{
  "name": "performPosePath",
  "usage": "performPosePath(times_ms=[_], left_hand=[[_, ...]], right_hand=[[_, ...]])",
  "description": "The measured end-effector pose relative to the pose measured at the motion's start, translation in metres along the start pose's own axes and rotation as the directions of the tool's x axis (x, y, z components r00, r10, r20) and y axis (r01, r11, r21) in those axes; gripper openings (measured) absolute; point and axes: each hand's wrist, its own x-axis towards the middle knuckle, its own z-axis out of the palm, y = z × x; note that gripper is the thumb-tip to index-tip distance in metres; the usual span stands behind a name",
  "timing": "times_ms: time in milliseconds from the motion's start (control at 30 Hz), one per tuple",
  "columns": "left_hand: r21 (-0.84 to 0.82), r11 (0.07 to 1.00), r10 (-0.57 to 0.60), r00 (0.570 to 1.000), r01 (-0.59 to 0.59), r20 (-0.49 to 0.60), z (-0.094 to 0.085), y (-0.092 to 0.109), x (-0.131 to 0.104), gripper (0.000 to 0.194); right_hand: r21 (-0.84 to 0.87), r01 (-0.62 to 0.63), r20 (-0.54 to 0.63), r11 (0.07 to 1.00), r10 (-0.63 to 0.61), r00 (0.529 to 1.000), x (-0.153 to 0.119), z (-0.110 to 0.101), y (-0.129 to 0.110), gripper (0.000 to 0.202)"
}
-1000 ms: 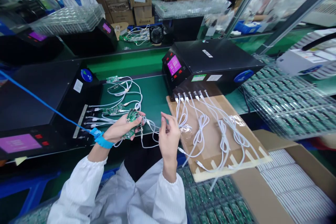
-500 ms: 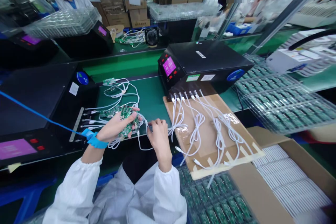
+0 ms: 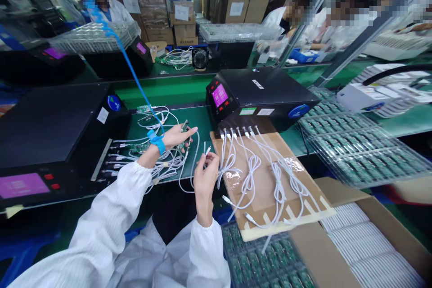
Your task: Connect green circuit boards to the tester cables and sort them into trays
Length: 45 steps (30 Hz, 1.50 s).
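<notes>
My left hand (image 3: 177, 137), with a blue band at its wrist, is closed around green circuit boards (image 3: 184, 128); how many is hidden by the fingers. White cables (image 3: 168, 164) lie bundled below it on the green bench mat. To its right, my right hand (image 3: 206, 166) pinches a white cable end (image 3: 208, 149) that points up, close to the left edge of the cardboard sheet (image 3: 266, 180). The two hands are apart. More boards (image 3: 138, 149) with cables attached lie left of my left hand, beside the black tester (image 3: 60, 130).
A second black tester (image 3: 259, 94) has cables running down over the cardboard. Trays of boards (image 3: 357, 139) stand at right, another tray (image 3: 266, 256) below. An open carton (image 3: 337, 243) holds white items. A blue cord (image 3: 130, 65) hangs to my left wrist. People sit across the bench.
My left hand has moved right and up with the boards, off the cable bundle. My right hand now holds a cable end upright. The blue cord has swung up, and the view has shifted slightly.
</notes>
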Motion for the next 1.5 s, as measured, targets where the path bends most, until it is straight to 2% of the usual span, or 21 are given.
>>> performPosePath(times_ms=[167, 300, 467, 633, 833, 967, 1100, 1200, 1333, 1500], left_hand=[[-0.015, 0.999, -0.042, 0.999, 0.043, 0.009, 0.006, -0.016, 0.032, 0.045], [-0.030, 0.999, -0.031, 0.998, 0.030, -0.054, 0.008, -0.027, 0.040, 0.041], [-0.116, 0.993, 0.010, 0.987, -0.029, -0.159, 0.009, -0.019, 0.028, 0.024], [-0.272, 0.962, -0.007, 0.994, -0.024, -0.112, 0.011, -0.003, 0.002, 0.009], [-0.386, 0.922, -0.006, 0.998, -0.021, -0.068, 0.015, 0.001, -0.017, 0.018], [-0.420, 0.907, 0.020, 0.998, -0.043, -0.058, 0.016, -0.002, -0.020, 0.021], [-0.413, 0.908, 0.057, 0.996, -0.078, -0.064, 0.015, -0.008, -0.018, 0.033], [-0.394, 0.909, 0.109, 0.990, -0.136, -0.092, 0.016, -0.014, -0.016, 0.040], [-0.368, 0.891, 0.232, 0.964, -0.266, -0.133, 0.016, -0.023, -0.012, 0.040], [-0.290, 0.894, 0.328, 0.940, -0.342, -0.098, 0.013, -0.032, -0.012, 0.046]], right_hand=[[0.104, -0.045, 0.069, 0.994, 0.038, 0.997, 0.002, 0.000, 0.000, 0.029], [0.106, -0.036, 0.123, 0.994, 0.023, 0.992, 0.002, -0.002, -0.001, 0.031], [0.117, 0.004, 0.179, 0.993, -0.025, 0.984, 0.001, -0.010, -0.011, 0.030], [0.140, 0.114, 0.258, 0.983, -0.148, 0.955, 0.001, -0.018, -0.017, 0.027], [0.147, 0.145, 0.273, 0.979, -0.181, 0.945, 0.001, -0.022, -0.016, 0.025], [0.145, 0.147, 0.275, 0.978, -0.182, 0.944, 0.001, -0.022, -0.016, 0.026], [0.138, 0.130, 0.266, 0.982, -0.164, 0.950, 0.001, -0.022, -0.016, 0.027], [0.123, 0.111, 0.254, 0.986, -0.139, 0.957, 0.001, -0.022, -0.016, 0.026], [0.107, 0.110, 0.238, 0.988, -0.133, 0.962, 0.001, -0.024, -0.016, 0.026], [0.099, 0.126, 0.228, 0.987, -0.145, 0.963, 0.001, -0.026, -0.018, 0.026]])
